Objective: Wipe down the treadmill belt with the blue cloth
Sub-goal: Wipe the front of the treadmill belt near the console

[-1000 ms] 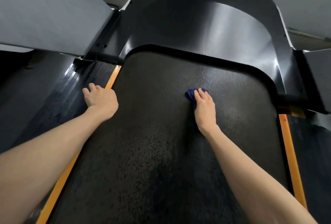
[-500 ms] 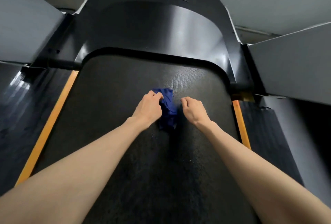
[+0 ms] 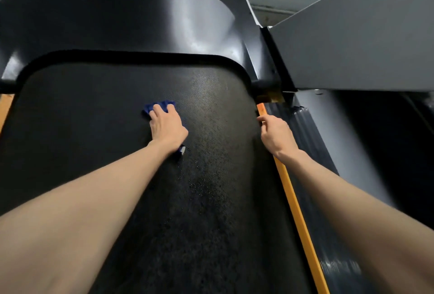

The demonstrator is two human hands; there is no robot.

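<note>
Under the flat, pressing fingers of the left hand [image 3: 168, 127], the blue cloth [image 3: 147, 108] sits far-centre on the treadmill belt [image 3: 94, 129], whose length runs nearward, while the right hand [image 3: 277, 136], loosely curled and empty, is at the orange edge strip [image 3: 298, 211].

At 12 o'clock you see a glossy black motor hood [image 3: 141, 16] curving across. At 2 o'clock a flat grey panel [image 3: 364, 42] slants in; at 4 o'clock, an orange strip [image 3: 297, 211] runs beside a ribbed black side rail [image 3: 335, 263].
</note>
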